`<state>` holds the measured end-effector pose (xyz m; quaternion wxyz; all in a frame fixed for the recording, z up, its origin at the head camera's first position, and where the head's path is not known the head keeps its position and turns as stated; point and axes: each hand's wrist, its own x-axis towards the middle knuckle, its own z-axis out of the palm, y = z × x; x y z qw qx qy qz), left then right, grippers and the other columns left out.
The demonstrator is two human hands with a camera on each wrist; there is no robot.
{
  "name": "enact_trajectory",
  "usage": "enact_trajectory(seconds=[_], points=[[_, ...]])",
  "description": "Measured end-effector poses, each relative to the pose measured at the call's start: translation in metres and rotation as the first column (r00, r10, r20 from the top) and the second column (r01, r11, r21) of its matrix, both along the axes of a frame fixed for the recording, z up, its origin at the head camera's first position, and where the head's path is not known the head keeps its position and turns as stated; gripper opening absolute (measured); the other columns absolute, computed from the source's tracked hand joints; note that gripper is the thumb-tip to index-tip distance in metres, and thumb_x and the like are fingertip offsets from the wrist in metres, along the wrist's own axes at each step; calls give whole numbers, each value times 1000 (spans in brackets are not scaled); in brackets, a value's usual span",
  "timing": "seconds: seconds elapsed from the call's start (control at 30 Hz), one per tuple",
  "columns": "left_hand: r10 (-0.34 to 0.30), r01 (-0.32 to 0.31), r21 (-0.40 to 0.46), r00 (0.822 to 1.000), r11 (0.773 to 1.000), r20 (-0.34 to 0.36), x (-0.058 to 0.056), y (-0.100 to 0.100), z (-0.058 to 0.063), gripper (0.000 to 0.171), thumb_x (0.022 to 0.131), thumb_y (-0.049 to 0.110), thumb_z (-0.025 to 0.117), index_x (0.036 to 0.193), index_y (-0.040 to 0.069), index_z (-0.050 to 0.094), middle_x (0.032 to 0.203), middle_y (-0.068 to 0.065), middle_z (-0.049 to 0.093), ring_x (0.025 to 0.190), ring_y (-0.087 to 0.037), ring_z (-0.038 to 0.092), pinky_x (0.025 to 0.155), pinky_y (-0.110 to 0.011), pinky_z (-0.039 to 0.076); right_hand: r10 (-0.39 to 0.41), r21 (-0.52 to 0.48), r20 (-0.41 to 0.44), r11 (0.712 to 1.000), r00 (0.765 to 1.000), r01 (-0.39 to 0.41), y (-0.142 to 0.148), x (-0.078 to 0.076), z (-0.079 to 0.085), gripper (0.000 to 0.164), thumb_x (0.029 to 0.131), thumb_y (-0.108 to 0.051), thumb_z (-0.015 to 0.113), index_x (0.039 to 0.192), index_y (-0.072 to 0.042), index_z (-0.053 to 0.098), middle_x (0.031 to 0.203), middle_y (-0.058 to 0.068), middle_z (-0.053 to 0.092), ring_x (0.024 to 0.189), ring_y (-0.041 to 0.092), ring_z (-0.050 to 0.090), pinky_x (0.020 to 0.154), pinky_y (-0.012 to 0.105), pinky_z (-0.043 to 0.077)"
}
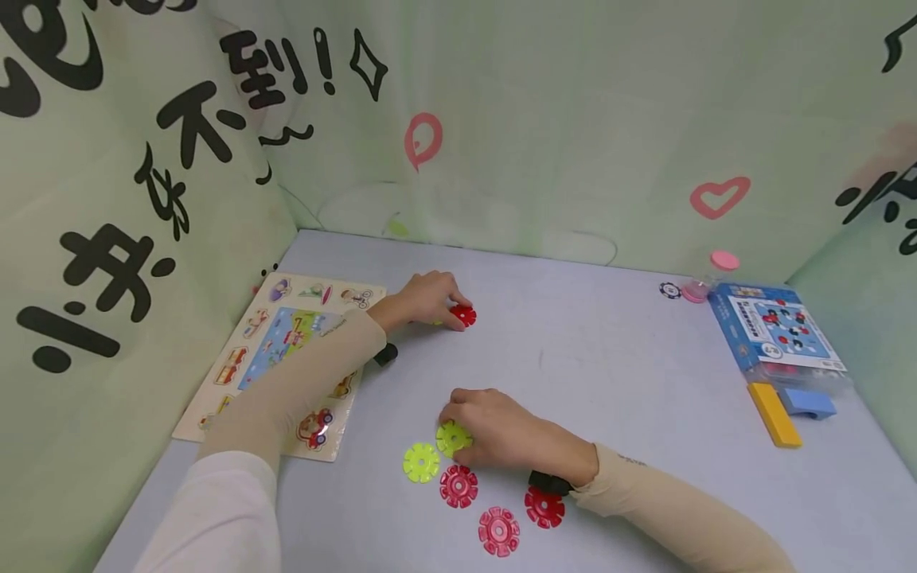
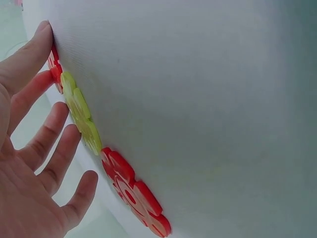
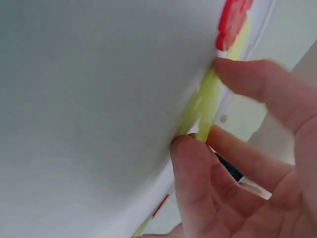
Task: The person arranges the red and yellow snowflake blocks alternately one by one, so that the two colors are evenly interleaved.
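My left hand reaches to the far side of the table and pinches a red notched plastic disc between thumb and index finger. In the left wrist view, a yellow-green disc lies under its other fingertips, and another red disc lies beyond the little finger. Closer in, my right hand pinches a yellow-green notched disc by its edges. Beside that hand lie a second yellow-green disc and three red discs, one almost touching the held disc and one partly under the wrist camera.
A picture puzzle board lies under the left forearm. At the right stand a blue boxed set, a yellow block and a blue arch block. A pink-capped clear jar stands behind them. Printed cloth walls the table.
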<state>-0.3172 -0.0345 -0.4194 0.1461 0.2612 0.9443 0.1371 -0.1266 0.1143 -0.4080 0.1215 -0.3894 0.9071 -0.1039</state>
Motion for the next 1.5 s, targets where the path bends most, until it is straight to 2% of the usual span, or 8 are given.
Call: enact_trajectory(seconds=[0.3,0.47,0.67,0.9,1.1,1.27,1.37,1.5], points=[[2,-3,-11,1000,1000,-18,-2,-2,-1,50,73,48,77,120,33,65,112,4,57,107,-12,49,92,-43,38,-21,-25,-97,1000,995,19,10,-10,4,38,65,-38,80,97,-16,75,80,-7,64,63,2,48,56,17,40],[-22,21,-38,999,999,-26,-3,-1,-4,51,74,49,76,121,35,65,111,5,56,103,-11,48,89,-42,39,-171,-167,-95,974,981,154,39,-60,3,42,64,-35,80,99,-13,75,86,-5,69,63,3,52,57,18,45],[-31,29,-45,999,999,-24,-3,0,-5,50,74,49,76,121,36,64,108,7,56,100,-10,48,84,-38,38,-412,-223,-69,894,909,388,63,-131,-4,39,66,-31,78,99,-11,75,94,3,73,76,13,63,66,28,50],[-21,20,-38,1000,999,-16,-3,0,-3,51,74,49,76,121,35,64,109,7,55,102,-10,47,86,-39,38,-401,-99,33,910,916,402,57,-160,-6,42,74,-26,78,110,-6,71,107,7,71,97,22,59,78,33,49],[-14,13,-40,1000,999,-12,-3,2,-2,50,74,48,76,120,34,65,114,8,59,103,-10,49,87,-40,39,-347,-56,33,936,937,348,55,-160,-6,42,77,-23,78,114,-6,70,106,8,70,95,22,58,76,33,47],[10,-10,-1,1000,1000,7,0,5,-2,46,75,43,77,118,29,68,118,8,64,104,-11,52,89,-42,40,-404,-67,-4,913,915,403,64,-144,-7,51,76,-34,78,121,-13,66,107,6,69,93,21,60,74,33,49],[43,-44,13,998,999,37,1,9,-1,47,74,41,78,118,26,67,117,6,63,104,-13,51,91,-43,39,-432,-139,-15,894,902,426,76,-119,-2,53,76,-37,78,122,-15,65,105,6,67,90,21,61,73,33,49],[66,-70,57,994,996,83,-1,15,0,53,71,44,79,119,26,66,115,7,64,103,-12,52,91,-40,40,-334,-260,9,909,943,325,96,-62,5,44,76,-33,79,114,-14,68,95,2,67,83,16,60,69,31,49]])
